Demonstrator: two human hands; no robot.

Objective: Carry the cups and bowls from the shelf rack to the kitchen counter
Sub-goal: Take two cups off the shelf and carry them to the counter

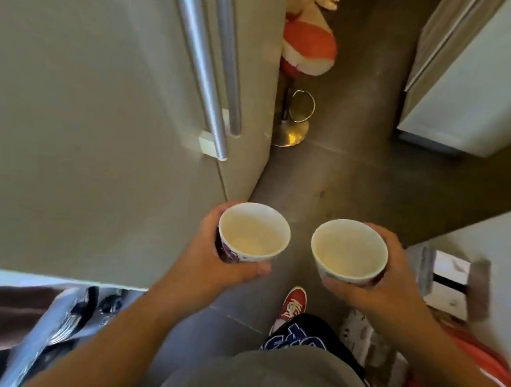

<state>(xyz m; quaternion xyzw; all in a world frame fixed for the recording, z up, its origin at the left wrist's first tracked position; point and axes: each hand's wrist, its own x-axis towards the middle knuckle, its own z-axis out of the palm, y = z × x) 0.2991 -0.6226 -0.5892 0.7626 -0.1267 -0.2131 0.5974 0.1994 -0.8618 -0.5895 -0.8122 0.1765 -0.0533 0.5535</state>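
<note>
Two white bowls with a purple pattern on the outside are held upright over the dark floor. My left hand grips the left bowl from its left side, thumb under the near rim. My right hand grips the right bowl from its right side, thumb along the near wall. Both bowls look empty inside. They are apart, with a gap of floor between them. No shelf rack is in view.
A tall fridge with long metal handles fills the left. A gold-based stool with an orange and white plush stands ahead. White cabinets are at the right. A white counter edge is near my right hand.
</note>
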